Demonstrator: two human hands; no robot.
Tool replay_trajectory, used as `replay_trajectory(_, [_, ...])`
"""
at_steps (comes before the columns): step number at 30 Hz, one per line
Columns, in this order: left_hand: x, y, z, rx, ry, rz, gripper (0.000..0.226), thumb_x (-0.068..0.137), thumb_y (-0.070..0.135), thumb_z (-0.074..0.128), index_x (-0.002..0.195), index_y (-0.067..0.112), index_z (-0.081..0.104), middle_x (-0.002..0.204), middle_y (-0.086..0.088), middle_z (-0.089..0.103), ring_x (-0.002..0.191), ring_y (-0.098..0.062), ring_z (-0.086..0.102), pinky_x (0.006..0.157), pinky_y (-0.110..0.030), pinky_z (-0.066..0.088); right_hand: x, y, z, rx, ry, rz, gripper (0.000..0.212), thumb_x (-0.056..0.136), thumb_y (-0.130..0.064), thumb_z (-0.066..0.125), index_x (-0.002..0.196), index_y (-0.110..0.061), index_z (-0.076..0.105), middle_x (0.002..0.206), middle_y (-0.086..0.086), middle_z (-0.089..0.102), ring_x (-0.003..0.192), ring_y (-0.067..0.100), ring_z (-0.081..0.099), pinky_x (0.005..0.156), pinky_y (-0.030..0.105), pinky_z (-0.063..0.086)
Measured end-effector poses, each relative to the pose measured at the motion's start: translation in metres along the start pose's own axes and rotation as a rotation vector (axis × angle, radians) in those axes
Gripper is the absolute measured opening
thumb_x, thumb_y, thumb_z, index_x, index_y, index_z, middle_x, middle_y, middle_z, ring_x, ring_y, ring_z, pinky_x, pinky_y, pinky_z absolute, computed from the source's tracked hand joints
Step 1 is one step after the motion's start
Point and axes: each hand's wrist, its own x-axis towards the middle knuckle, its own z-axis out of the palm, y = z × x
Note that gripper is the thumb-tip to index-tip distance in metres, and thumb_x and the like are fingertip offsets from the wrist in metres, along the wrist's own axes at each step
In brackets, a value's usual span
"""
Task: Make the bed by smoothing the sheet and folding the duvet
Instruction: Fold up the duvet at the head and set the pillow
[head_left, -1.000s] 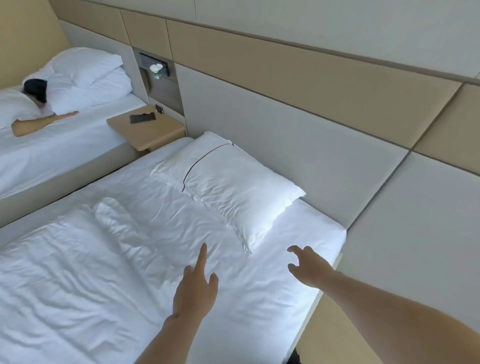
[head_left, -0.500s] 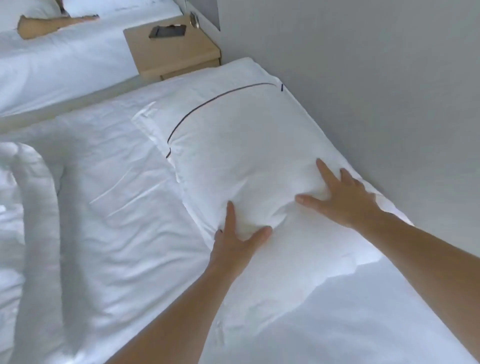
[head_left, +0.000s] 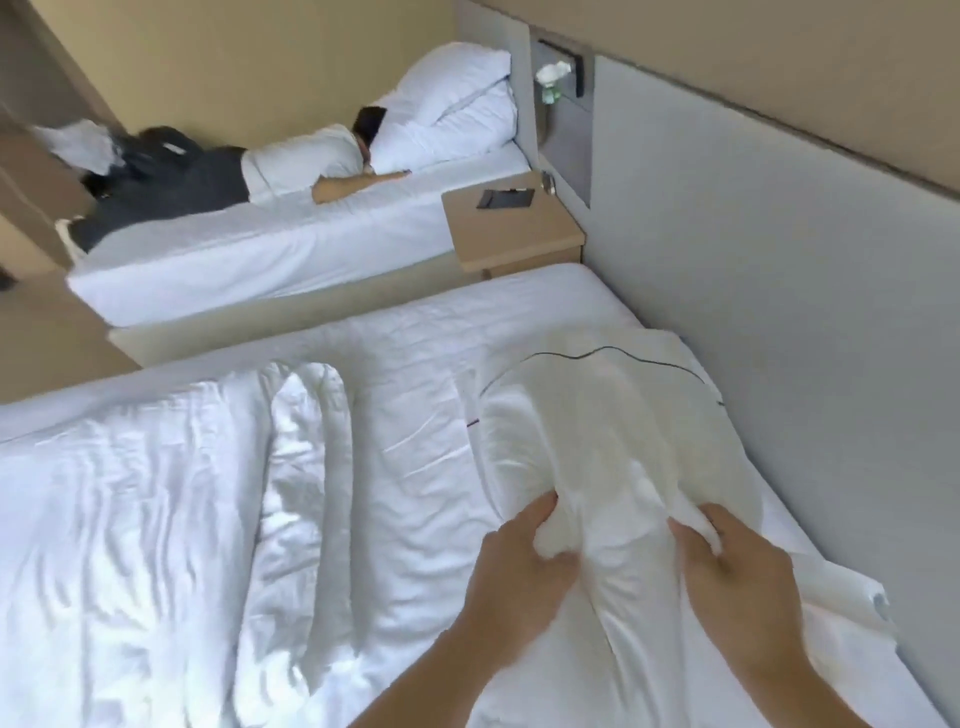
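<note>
White pillow (head_left: 597, 431) fabric bunches between both hands: the left hand (head_left: 524, 566) curls its fingers into the near edge, and the right hand (head_left: 737, 577) pinches a fold just beside it. That pillow lies at the head of the bed by the grey headboard (head_left: 779, 291). Left of it the creased sheet (head_left: 410, 415) shows, then the rumpled duvet (head_left: 135, 519). Beyond stand a wooden nightstand (head_left: 514, 234) and a second bed (head_left: 270, 260) with a person lying on it.
</note>
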Motion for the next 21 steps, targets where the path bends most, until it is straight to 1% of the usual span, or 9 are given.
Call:
replay_trajectory(2, [-0.04, 0.024, -0.048, 0.049, 0.07, 0.059, 0.054, 0.082, 0.025, 0.062, 0.115, 0.067, 0.059, 0.087, 0.015, 0.074, 0.073, -0.009, 0.071, 0.073, -0.033, 0.061, -0.027, -0.07, -0.003, 0.038, 0.011, -0.103, 0.033, 0.094, -0.018, 0.059, 0.066, -0.027, 0.044, 0.043, -0.004, 0.046, 0.048, 0.019, 0.05, 0.055, 0.034, 0.043])
replay_trajectory(4, [-0.072, 0.046, -0.101, 0.092, 0.181, 0.129, 0.046, 0.078, 0.033, 0.057, 0.119, 0.054, 0.061, 0.091, 0.01, 0.075, 0.079, -0.015, 0.07, 0.074, -0.035, 0.059, -0.047, -0.144, -0.008, 0.124, 0.017, -0.195, 0.029, 0.096, -0.017, 0.057, 0.069, -0.023, 0.048, 0.047, -0.005, 0.048, 0.051, 0.019, 0.05, 0.057, 0.036, 0.04])
replay_trajectory(6, [-0.103, 0.068, -0.156, 0.126, 0.304, 0.208, 0.049, 0.073, 0.045, 0.05, 0.12, 0.048, 0.062, 0.099, 0.008, 0.074, 0.093, -0.018, 0.069, 0.084, -0.037, 0.058, -0.063, -0.213, -0.014, 0.214, 0.036, -0.287, 0.024, 0.099, -0.02, 0.055, 0.077, -0.011, 0.057, 0.055, 0.001, 0.054, 0.057, 0.022, 0.054, 0.061, 0.036, 0.038])
replay_trajectory(8, [-0.141, 0.081, -0.215, 0.182, 0.44, 0.259, 0.057, 0.075, 0.048, 0.048, 0.131, 0.044, 0.059, 0.114, 0.003, 0.073, 0.11, -0.023, 0.064, 0.096, -0.036, 0.053, -0.083, -0.283, -0.014, 0.307, 0.045, -0.387, 0.031, 0.101, -0.025, 0.055, 0.086, 0.003, 0.058, 0.057, 0.001, 0.051, 0.058, 0.022, 0.051, 0.067, 0.035, 0.037])
replay_trajectory(10, [-0.183, 0.087, -0.273, 0.218, 0.576, 0.293, 0.064, 0.079, 0.045, 0.051, 0.143, 0.038, 0.053, 0.122, -0.002, 0.071, 0.118, -0.025, 0.061, 0.1, -0.035, 0.049, -0.113, -0.352, -0.009, 0.376, 0.046, -0.5, 0.038, 0.101, -0.032, 0.055, 0.084, 0.002, 0.055, 0.056, 0.001, 0.045, 0.056, 0.029, 0.045, 0.067, 0.038, 0.04])
replay_trajectory(12, [-0.232, 0.085, -0.331, 0.206, 0.704, 0.312, 0.062, 0.083, 0.042, 0.054, 0.145, 0.036, 0.052, 0.125, 0.0, 0.071, 0.12, -0.024, 0.06, 0.1, -0.035, 0.049, -0.151, -0.416, -0.002, 0.428, 0.041, -0.632, 0.037, 0.098, -0.036, 0.052, 0.075, -0.008, 0.045, 0.056, 0.0, 0.04, 0.058, 0.032, 0.041, 0.066, 0.043, 0.043])
replay_trajectory(15, [-0.307, 0.063, -0.41, 0.172, 0.872, 0.332, 0.066, 0.079, 0.042, 0.048, 0.145, 0.037, 0.052, 0.119, 0.005, 0.073, 0.112, -0.019, 0.063, 0.093, -0.034, 0.051, -0.211, -0.498, 0.02, 0.492, 0.001, -0.787, 0.037, 0.097, -0.032, 0.053, 0.072, -0.009, 0.04, 0.054, 0.002, 0.037, 0.058, 0.034, 0.039, 0.063, 0.048, 0.043])
replay_trajectory(17, [-0.351, 0.04, -0.457, 0.165, 0.994, 0.319, 0.068, 0.078, 0.041, 0.047, 0.146, 0.036, 0.052, 0.116, 0.002, 0.074, 0.108, -0.022, 0.064, 0.091, -0.034, 0.051, -0.252, -0.545, 0.042, 0.541, -0.041, -0.879, 0.033, 0.099, -0.028, 0.054, 0.074, -0.009, 0.042, 0.054, 0.004, 0.039, 0.057, 0.034, 0.041, 0.06, 0.047, 0.042])
replay_trajectory(21, [-0.425, -0.018, -0.539, 0.143, 1.252, 0.288, 0.065, 0.081, 0.036, 0.051, 0.146, 0.038, 0.049, 0.076, -0.002, 0.069, 0.076, -0.026, 0.061, 0.072, -0.034, 0.049, -0.334, -0.625, 0.099, 0.684, -0.055, -1.111, 0.024, 0.099, -0.022, 0.056, 0.08, -0.008, 0.055, 0.052, -0.011, 0.022, 0.052, 0.022, 0.026, 0.052, 0.034, 0.027])
